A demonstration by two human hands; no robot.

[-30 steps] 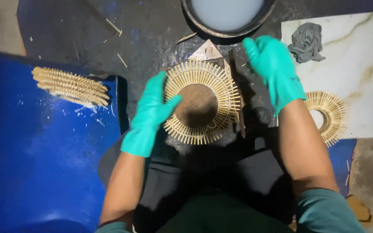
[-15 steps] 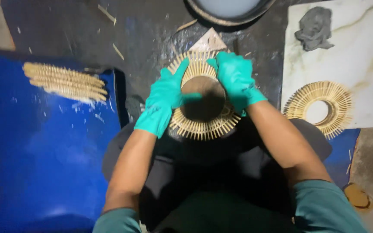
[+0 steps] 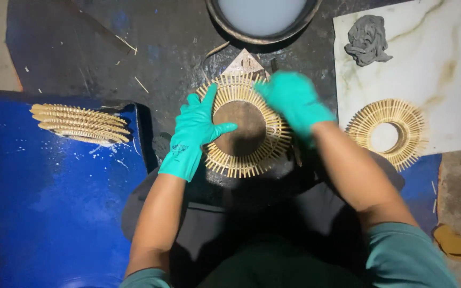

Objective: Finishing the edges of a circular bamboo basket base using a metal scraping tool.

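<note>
A round sunburst ring of thin bamboo sticks [image 3: 241, 160] lies on a dark work surface in front of me, its centre filled with dark grey material. My left hand [image 3: 193, 133], in a teal rubber glove, rests flat on the ring's left side with the thumb over the centre. My right hand [image 3: 293, 100], also gloved in teal and blurred, presses on the ring's upper right edge. A small trowel tip [image 3: 244, 63] pokes out just beyond the ring.
A second stick ring [image 3: 386, 132] lies on a white marble slab [image 3: 454, 69] at right, with a grey lump [image 3: 368, 37] above it. A round basin [image 3: 262, 18] sits at top. Stacked stick rings [image 3: 78, 124] rest on blue sheeting [image 3: 44, 213] at left.
My right hand came off the ring's right side onto its upper rim, then slid to the upper right edge. My left hand stayed on the left side.
</note>
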